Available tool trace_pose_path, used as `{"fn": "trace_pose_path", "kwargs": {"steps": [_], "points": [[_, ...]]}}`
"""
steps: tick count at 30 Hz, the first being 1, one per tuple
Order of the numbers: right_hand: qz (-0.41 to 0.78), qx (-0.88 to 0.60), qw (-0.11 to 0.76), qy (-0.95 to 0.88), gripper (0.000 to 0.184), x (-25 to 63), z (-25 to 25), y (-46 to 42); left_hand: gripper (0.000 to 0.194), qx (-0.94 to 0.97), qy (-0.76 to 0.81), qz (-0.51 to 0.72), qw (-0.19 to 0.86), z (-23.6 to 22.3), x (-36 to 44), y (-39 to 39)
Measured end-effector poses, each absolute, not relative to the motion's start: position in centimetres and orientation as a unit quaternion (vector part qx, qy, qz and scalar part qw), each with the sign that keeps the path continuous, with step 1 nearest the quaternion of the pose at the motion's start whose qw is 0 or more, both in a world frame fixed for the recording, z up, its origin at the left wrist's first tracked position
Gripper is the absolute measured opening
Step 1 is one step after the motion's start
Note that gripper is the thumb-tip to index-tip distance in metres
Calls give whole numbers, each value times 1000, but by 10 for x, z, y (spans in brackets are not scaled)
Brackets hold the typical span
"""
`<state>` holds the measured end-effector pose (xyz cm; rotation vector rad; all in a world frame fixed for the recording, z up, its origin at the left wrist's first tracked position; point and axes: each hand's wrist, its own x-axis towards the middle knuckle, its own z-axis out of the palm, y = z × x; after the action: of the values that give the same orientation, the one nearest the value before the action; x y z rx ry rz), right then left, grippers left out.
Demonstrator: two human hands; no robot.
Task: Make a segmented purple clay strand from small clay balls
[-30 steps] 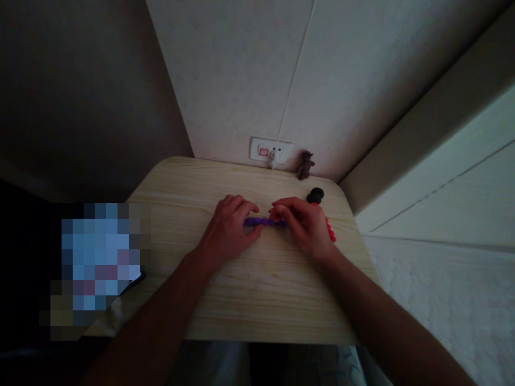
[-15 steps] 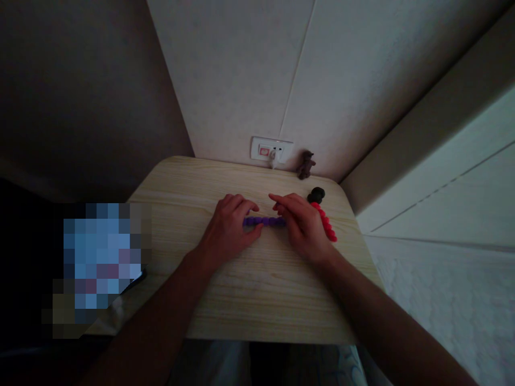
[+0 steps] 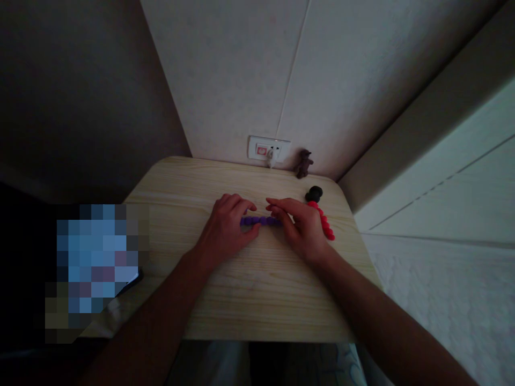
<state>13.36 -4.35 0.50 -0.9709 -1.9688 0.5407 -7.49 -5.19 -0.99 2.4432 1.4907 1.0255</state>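
Note:
A row of small purple balls [image 3: 263,220], apparently modelling clay, lies across the table between my hands. My left hand [image 3: 231,222] curls around its left end, with thumb and forefinger apart and the thumb tip close to the balls. Over the right end is my right hand [image 3: 300,222], its fingertips drawn together. Whatever may be in that pinch is too small to make out. The right hand hides that end of the row. Just beyond the right hand, a row of red balls [image 3: 325,221] slants down from some black lumps [image 3: 314,194].
A brown figurine [image 3: 304,163] stands at the back of the wooden table [image 3: 257,300], against the wall. Left of it is a wall socket [image 3: 269,149] with a plug in it. A blurred-out lit screen [image 3: 92,257] is at the left edge.
The view has shifted slightly. My right hand's thumb and forefinger tips have come closer together. The left hand stays at the purple row's left end.

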Motion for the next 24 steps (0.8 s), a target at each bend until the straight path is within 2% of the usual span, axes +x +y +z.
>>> {"fn": "trace_pose_path", "kwargs": {"steps": [3,19,24], "points": [[234,-411,412,-779,29,133,7,-46,23,803,489,336,49,-11,-75,-51],[208,-423,407,-782,13,133,9,-50,23,806,483,339,42,-12,-77,-50],[235,-414,421,-772,19,134,2,-45,21,810,484,328,38,-13,-78,-50]]}}
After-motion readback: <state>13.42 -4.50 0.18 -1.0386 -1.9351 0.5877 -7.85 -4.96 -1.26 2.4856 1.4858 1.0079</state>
